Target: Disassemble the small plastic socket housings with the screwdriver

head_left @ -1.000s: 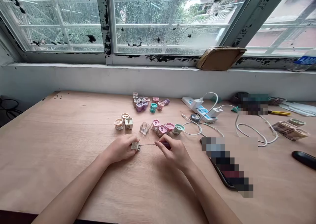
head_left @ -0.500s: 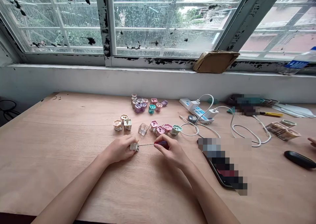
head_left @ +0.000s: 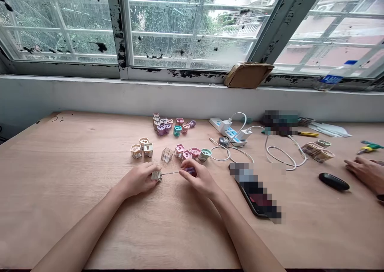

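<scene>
Between the fingers of my left hand point(head_left: 138, 181) is a small whitish part point(head_left: 156, 175), held low over the table. My right hand point(head_left: 199, 179) grips the dark red-purple handle of a screwdriver point(head_left: 189, 171). Its thin shaft points left, and the tip meets the right side of the whitish part; the exact contact is too small to make out. Just beyond my hands stands a clear little plastic case point(head_left: 167, 155). Cream-topped cases point(head_left: 148, 150) stand to its left, and pink cases point(head_left: 179, 151) and a mint-green case point(head_left: 205, 155) to its right.
Several coloured cases point(head_left: 161, 129) cluster farther back. A power strip point(head_left: 229, 132) with white cables lies right of them. A phone point(head_left: 255, 196), partly blurred, lies right of my right hand. Beyond are a black oblong object point(head_left: 334, 181) and another person's hand point(head_left: 364, 172).
The view has turned slightly right, so everything sits farther left. More of the other person's hand shows, with a green and yellow tool near it. My hands keep nearly the same pose.
</scene>
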### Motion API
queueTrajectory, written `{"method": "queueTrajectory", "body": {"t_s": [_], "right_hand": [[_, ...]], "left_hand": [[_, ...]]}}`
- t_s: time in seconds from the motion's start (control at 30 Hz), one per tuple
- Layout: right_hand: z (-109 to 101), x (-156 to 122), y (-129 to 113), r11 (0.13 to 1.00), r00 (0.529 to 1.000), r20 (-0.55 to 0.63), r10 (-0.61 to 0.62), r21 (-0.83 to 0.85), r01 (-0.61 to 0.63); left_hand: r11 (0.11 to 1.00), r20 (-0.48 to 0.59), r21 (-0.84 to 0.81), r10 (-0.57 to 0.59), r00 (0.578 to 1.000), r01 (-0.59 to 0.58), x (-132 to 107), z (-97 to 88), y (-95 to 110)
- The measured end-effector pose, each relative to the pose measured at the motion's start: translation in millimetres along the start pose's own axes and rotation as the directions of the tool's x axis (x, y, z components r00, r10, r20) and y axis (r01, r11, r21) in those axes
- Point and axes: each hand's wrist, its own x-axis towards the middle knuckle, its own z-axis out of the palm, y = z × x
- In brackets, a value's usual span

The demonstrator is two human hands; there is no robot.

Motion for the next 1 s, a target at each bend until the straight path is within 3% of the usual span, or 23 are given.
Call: {"method": "queueTrajectory", "body": {"t_s": [0.53,0.7,1.0], "right_hand": [[4,3,9,0.997,0.998,-0.037,0.060,0.056,-0.058],[5,2,6,0.994,1.000,-0.016,0.022,0.108,-0.020],[17,6,15,0.984,0.977,-0.205,0.054,0.177,-0.017]], "left_hand": [[0.999,-0.074,0.017,0.050,0.996,-0.049,-4,2.9,-5],[0.999,-0.096,0.034,0.045,0.994,-0.042,-6,4.9,-10],[0.998,-0.107,0.031,0.050,0.993,-0.046,-5,5.6,-11]]}}
